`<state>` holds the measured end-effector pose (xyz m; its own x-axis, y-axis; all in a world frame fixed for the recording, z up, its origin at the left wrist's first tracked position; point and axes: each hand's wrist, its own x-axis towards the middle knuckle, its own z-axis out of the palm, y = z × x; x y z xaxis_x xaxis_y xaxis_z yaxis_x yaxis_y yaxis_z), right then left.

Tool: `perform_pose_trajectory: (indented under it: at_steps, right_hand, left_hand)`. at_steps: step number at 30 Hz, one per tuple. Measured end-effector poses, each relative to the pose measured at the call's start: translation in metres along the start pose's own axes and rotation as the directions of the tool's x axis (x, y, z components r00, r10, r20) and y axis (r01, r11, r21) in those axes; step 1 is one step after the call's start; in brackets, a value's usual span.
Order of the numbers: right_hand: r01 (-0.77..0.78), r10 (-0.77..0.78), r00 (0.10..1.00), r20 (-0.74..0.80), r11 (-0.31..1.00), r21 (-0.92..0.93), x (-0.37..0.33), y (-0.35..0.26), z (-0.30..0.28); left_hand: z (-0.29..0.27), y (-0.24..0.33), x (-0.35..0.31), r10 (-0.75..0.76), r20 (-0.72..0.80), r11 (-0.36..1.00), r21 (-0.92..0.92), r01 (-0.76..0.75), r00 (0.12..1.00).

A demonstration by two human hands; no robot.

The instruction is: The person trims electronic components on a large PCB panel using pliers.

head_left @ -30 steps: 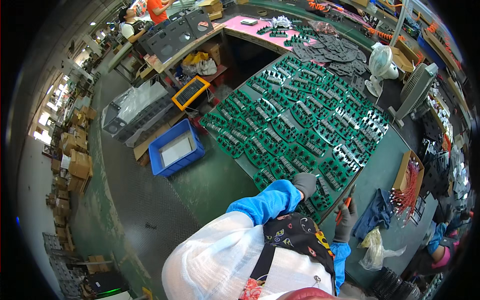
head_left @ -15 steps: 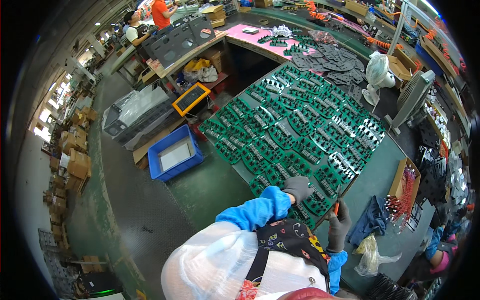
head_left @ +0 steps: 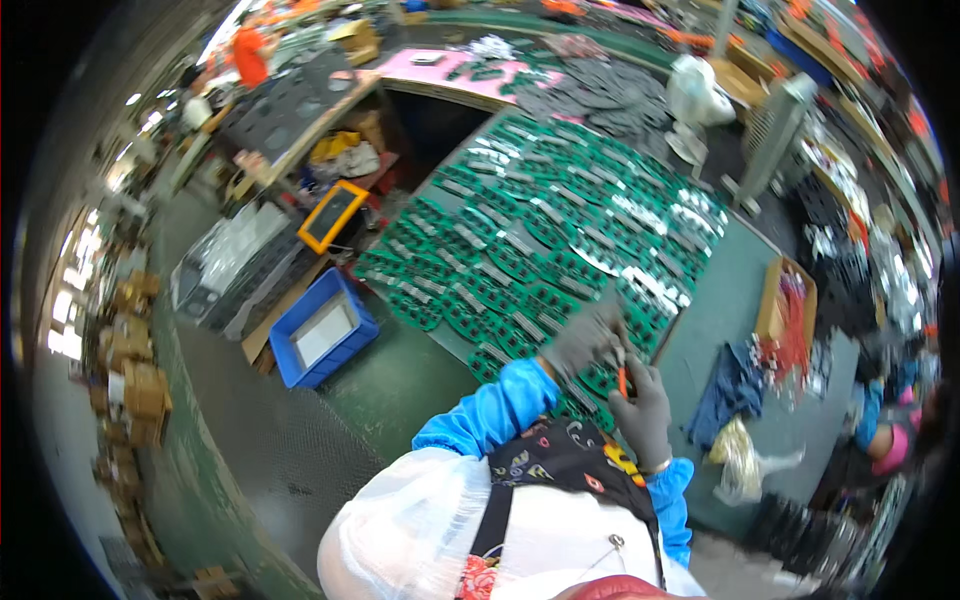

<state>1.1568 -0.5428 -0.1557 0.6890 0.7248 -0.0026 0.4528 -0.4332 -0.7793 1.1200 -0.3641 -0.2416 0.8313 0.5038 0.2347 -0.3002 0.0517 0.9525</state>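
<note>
Green circuit boards with rows of pale and dark components lie side by side across the table. Over their near edge is my left hand in a grey glove; its fingers are smeared by motion, and whether they grip a board cannot be made out. Close by on the right, my gloved right hand is closed around orange-handled pliers. Their dark tip points away from me, right beside the left fingers. Blue sleeves cover both forearms.
Right of the boards are a carton of red wires, a blue cloth and a plastic bag. A blue bin stands at the left. Fans and dark flat parts are at the back. A co-worker's arm shows far right.
The whole view has shifted and blurred. My left hand has moved farther over the boards, and my right hand has brought the pliers leftward, up to the left fingers.
</note>
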Motion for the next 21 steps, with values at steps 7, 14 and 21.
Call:
perform_pose_trajectory:
  at_steps: [7,14,21]
  right_hand:
    - [-0.494,0.284,0.848,0.448,0.118,0.861,-0.042,0.068,-0.009]
    - [-0.345,0.224,0.890,0.397,-0.238,0.908,-0.082,0.065,-0.015]
    - [-0.565,0.377,0.814,0.442,0.341,0.751,-0.037,0.071,-0.031]
  left_hand:
    - [-0.088,0.023,0.032,-0.468,-0.113,0.385,-0.919,0.087,0.876]
    - [-0.059,0.003,0.045,-0.565,-0.122,0.559,-0.784,0.270,0.816]
    - [-0.048,-0.017,0.084,-0.508,-0.153,0.861,-0.113,0.496,0.848]
